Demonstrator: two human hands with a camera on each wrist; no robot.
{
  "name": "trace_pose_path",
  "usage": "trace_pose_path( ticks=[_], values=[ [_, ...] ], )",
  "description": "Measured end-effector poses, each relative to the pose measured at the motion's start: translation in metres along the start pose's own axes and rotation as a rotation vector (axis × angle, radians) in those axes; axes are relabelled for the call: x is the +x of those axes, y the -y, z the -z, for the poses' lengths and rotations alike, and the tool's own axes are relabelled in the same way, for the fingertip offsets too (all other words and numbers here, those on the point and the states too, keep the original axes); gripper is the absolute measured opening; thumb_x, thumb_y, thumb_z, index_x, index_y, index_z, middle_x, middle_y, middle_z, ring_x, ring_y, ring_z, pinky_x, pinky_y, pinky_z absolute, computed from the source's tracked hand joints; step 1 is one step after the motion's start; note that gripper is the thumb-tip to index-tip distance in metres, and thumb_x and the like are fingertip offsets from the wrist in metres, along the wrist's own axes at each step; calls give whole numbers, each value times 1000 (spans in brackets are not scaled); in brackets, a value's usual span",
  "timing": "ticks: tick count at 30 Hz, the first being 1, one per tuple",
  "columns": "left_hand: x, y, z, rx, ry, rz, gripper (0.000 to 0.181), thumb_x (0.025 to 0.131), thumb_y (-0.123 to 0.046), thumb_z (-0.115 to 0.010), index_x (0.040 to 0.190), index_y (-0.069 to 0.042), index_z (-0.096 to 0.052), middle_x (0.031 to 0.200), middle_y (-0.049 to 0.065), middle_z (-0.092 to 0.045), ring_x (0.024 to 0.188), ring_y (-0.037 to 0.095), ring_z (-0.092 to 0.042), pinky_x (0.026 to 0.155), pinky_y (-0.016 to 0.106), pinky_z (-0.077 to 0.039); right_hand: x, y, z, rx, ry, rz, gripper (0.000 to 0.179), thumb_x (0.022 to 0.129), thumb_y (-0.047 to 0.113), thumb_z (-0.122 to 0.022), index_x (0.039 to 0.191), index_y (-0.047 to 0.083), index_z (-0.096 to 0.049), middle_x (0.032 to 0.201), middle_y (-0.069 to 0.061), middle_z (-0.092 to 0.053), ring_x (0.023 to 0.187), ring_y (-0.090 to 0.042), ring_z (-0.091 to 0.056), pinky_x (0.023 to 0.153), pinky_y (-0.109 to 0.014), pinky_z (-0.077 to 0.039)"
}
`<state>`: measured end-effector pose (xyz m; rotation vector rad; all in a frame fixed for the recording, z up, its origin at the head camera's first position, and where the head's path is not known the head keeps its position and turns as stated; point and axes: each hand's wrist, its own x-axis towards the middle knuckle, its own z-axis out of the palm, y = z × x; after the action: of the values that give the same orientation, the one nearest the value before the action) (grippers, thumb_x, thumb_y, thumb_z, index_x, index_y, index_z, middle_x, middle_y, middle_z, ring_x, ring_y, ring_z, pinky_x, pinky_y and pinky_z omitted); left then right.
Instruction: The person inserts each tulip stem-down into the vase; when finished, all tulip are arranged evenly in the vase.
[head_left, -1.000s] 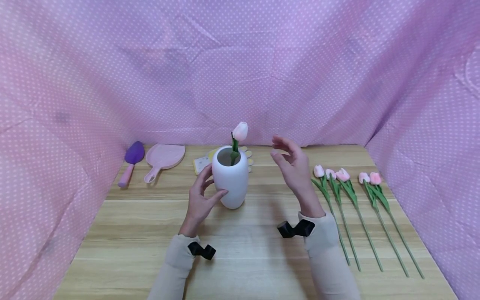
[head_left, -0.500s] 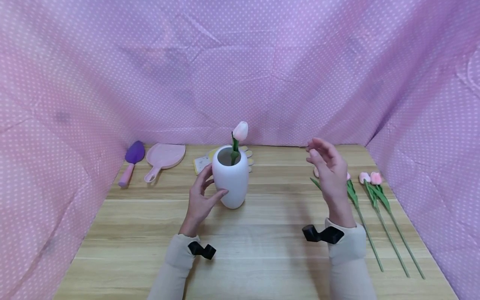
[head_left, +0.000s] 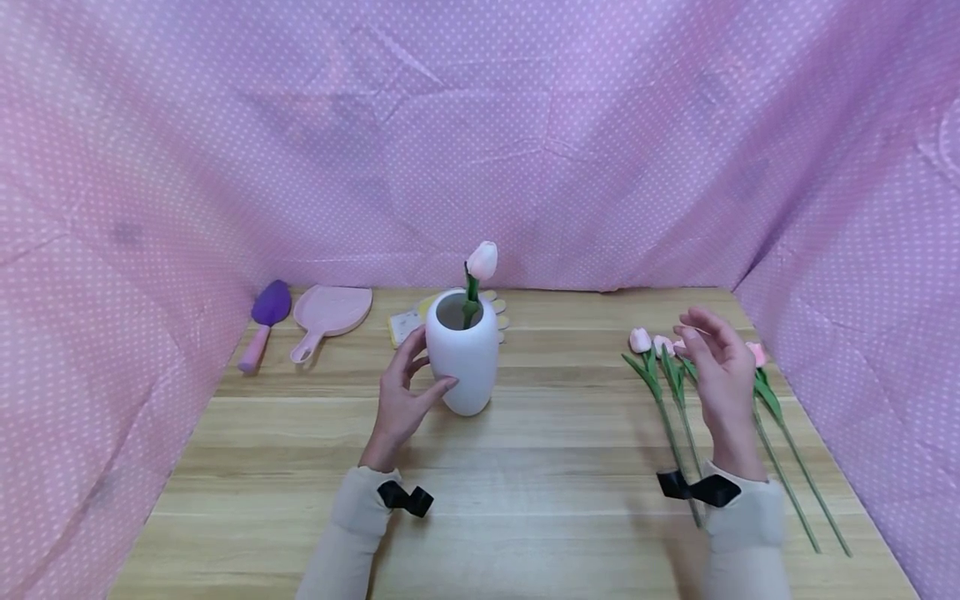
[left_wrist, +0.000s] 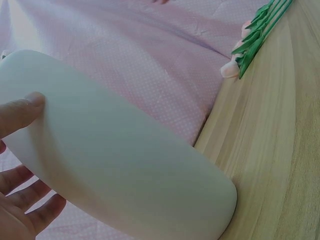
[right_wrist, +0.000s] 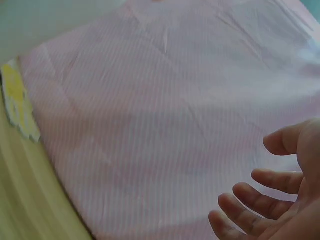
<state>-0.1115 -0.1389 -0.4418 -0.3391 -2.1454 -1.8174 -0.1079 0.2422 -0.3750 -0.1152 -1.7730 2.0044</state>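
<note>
The right hand (head_left: 723,379) has been carried farther right of the vase (head_left: 465,367), so the lying tulips (head_left: 672,383) are seemingly brought within reach; nothing is held in its loose grip. The smooth, white, rounded vase is grasped by the left hand (head_left: 405,400) on the wood-grained tabletop (head_left: 555,467); one egg-shaped pink tulip (head_left: 482,262) is held inside.

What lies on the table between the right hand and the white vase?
In the head view, two tulips lie there, a third partly hidden by the right hand; from them to the white vase, the tabletop is bare.
</note>
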Motion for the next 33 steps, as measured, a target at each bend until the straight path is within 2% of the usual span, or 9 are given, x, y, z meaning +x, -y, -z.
trace_pose_path(
  ticks=[5, 12, 14, 17, 20, 24, 27, 30, 33],
  values=[
    [1, 0, 0, -6, -2, -5, 79, 79, 3, -80, 149, -10, -44, 153, 11, -49, 137, 15, -49, 105, 20, -48, -2, -18, 26, -81, -26, -79, 22, 97, -2, -59, 115, 8, -65, 103, 6, -69, 90, 0, -68, 70, -10, -56],
    [0, -1, 0, -8, -1, -1, 80, 79, 4, -80, 149, -10, -44, 153, 9, -50, 134, 1, -48, 105, 20, -49, -5, -42, 52, -292, 26, -165, 21, 98, 11, -62, 117, 20, -63, 105, 17, -64, 93, 10, -63, 70, -6, -53],
    [0, -1, 0, -9, 1, -4, 80, 79, 4, -80, 149, -10, -44, 153, 9, -50, 134, 0, -48, 105, 20, -49, -4, -50, 58, -367, 58, -184, 24, 99, 14, -61, 123, 16, -62, 106, 20, -61, 93, 12, -60, 71, -6, -53],
    [0, -1, 0, -9, 4, -9, 81, 79, 4, -80, 150, -10, -43, 153, 9, -49, 134, -1, -48, 105, 20, -49, -5, -61, 66, -513, 94, -202, 38, 100, 16, -60, 134, 3, -55, 105, 26, -56, 93, 17, -56, 73, -5, -53],
    [1, -1, -1, -10, 5, -10, 82, 79, 5, -80, 150, -10, -43, 153, 9, -49, 134, -1, -48, 104, 19, -48, -6, -72, 71, -616, 117, -202, 47, 99, 17, -61, 140, -5, -50, 102, 32, -53, 90, 21, -52, 72, -4, -52],
    [1, -1, -1, -13, 5, -17, 82, 78, 6, -80, 150, -9, -43, 153, 11, -49, 134, -1, -48, 104, 18, -48, -10, -81, 75, -700, 173, -219, 51, 99, 19, -61, 143, -4, -48, 120, 2, -66, 87, 26, -47, 72, -1, -47],
    [1, -2, -1, -17, 3, -23, 81, 78, 7, -79, 150, -8, -43, 153, 12, -49, 134, -1, -48, 104, 17, -48, -12, -86, 76, -735, 220, -260, 54, 99, 19, -60, 146, -4, -45, 140, -26, -53, 86, 26, -44, 71, -2, -47],
    [1, -2, -2, -20, 1, -29, 81, 78, 8, -79, 149, -7, -43, 152, 13, -49, 133, -1, -49, 104, 17, -48, -14, -92, 76, -772, 240, -285, 57, 98, 18, -61, 147, -4, -43, 142, -28, -52, 91, 18, -49, 71, -2, -47],
    [1, -1, -2, -22, -1, -32, 81, 78, 8, -79, 149, -7, -43, 152, 13, -49, 133, -1, -49, 104, 17, -48, -16, -95, 74, -830, 253, -267, 56, 97, 17, -63, 145, -6, -45, 137, -30, -56, 101, -8, -63, 70, -1, -44]
  ],
)
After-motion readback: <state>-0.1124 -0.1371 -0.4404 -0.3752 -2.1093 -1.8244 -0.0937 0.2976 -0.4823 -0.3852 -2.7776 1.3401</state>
